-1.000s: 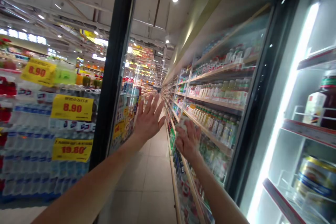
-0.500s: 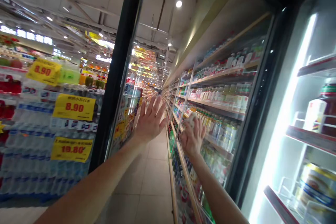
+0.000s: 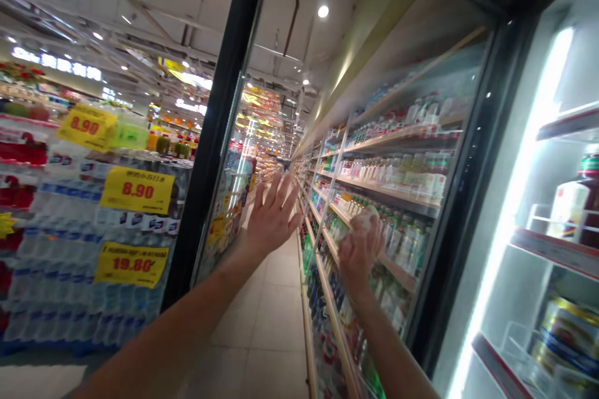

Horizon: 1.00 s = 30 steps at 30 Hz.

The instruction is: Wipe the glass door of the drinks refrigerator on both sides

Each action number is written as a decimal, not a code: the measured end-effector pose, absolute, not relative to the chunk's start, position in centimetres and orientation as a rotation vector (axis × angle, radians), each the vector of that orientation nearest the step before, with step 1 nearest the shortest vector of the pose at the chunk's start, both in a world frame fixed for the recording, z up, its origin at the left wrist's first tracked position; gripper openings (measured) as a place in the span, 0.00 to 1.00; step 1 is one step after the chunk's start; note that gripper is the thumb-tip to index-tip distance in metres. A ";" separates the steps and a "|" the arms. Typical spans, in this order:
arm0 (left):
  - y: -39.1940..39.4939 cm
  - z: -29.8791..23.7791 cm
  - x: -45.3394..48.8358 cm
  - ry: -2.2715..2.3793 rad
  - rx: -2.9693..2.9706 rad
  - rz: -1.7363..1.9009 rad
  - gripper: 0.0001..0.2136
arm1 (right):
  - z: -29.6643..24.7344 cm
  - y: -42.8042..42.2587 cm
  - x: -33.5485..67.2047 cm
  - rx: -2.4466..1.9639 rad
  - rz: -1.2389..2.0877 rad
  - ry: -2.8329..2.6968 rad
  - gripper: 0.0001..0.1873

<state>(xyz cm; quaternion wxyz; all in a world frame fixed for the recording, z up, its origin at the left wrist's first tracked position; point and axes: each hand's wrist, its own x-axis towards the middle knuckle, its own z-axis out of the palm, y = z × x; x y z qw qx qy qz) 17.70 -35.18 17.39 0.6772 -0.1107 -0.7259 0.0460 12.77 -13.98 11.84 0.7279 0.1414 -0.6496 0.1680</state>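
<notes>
A glass door with a black frame [image 3: 216, 109] stands swung open in front of me. My left hand [image 3: 272, 217] lies flat against its pane, fingers spread, holding nothing. To the right, my right hand [image 3: 356, 259] is closed around a crumpled whitish cloth [image 3: 367, 219] pressed to the same glass. Motion blurs the cloth and the right fingers, so the cloth's exact shape is unclear. Shelves of bottles [image 3: 397, 227] show in the pane behind both hands.
At the right is a lit cooler with shelves [image 3: 556, 252], a dark bottle [image 3: 590, 196] and gold-and-blue cans [image 3: 568, 336]. Stacked bottled water [image 3: 56, 274] with yellow price signs [image 3: 137, 191] stands at the left. A tiled floor [image 3: 271, 318] shows through the glass.
My right hand has slid with the cloth to the right and slightly down across the glass. My left hand stays in nearly the same place; the view has shifted a little.
</notes>
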 end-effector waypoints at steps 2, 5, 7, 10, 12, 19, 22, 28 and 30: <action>-35.3 17.4 17.7 -1.635 -0.264 0.099 0.27 | 10.1 -17.3 13.9 0.563 0.236 -1.488 0.21; -35.5 17.8 17.6 -1.645 -0.279 0.086 0.27 | 7.9 -18.9 14.5 0.757 0.148 -1.509 0.19; -35.6 17.9 17.6 -1.646 -0.282 0.085 0.27 | 7.4 -17.0 13.8 0.675 0.154 -1.482 0.18; -35.4 16.8 17.8 -1.650 -0.295 0.119 0.25 | 8.0 -12.1 12.0 0.329 0.297 -1.435 0.19; -34.8 14.9 18.0 -1.667 -0.335 0.154 0.23 | 8.7 -9.6 11.2 0.122 0.450 -1.438 0.21; -33.3 9.4 18.3 -1.682 -0.392 0.144 0.24 | 6.5 -11.8 12.9 0.289 0.355 -1.546 0.21; -33.5 9.7 18.1 -1.692 -0.408 0.127 0.24 | 4.2 -12.9 13.5 0.533 0.186 -1.596 0.19; -33.8 9.8 17.8 -1.701 -0.399 0.146 0.24 | 4.3 -4.4 11.3 0.069 0.424 -1.524 0.23; -33.8 9.8 17.7 -1.687 -0.397 0.149 0.24 | 5.1 -1.8 10.6 -0.130 0.562 -1.463 0.25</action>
